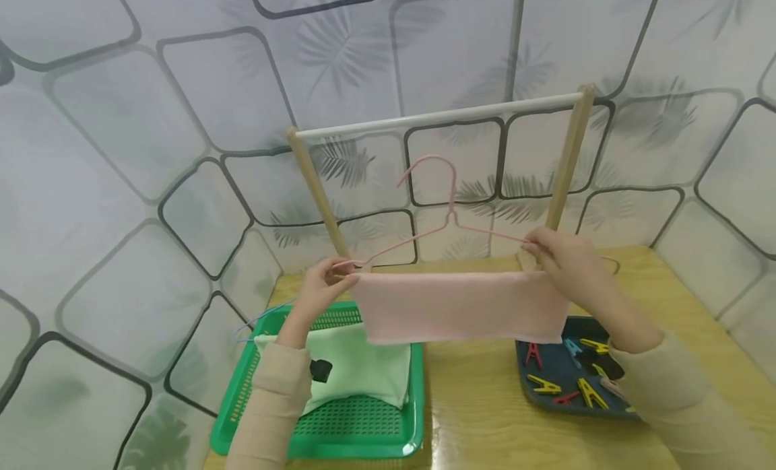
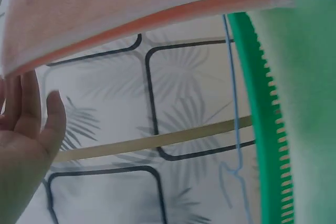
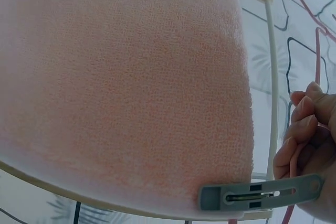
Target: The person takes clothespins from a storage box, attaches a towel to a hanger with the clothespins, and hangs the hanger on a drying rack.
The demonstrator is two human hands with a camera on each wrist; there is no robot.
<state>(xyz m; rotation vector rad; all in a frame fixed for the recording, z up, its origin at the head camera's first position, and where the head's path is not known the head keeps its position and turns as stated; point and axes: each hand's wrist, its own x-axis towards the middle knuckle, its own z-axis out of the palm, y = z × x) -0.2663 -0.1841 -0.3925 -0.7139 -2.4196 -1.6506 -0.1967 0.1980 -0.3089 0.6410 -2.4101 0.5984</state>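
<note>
Folded pink terry-cloth towel (image 1: 461, 310) hangs on a thin pink hanger (image 1: 451, 217), centre of the head view. Left hand (image 1: 321, 287) pinches the hanger's left end; right hand (image 1: 568, 262) grips its right shoulder. Grey plastic clip (image 3: 214, 198) sits at the towel's edge, lower right of the right-wrist view. Towel judged light, soft, limp, not fragile; hanger slim, possibly springy. Advised hold: both hanger ends, keeping it level.

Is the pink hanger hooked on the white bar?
No, the hook of the pink hanger shows below the white bar, with a gap between them.
</note>
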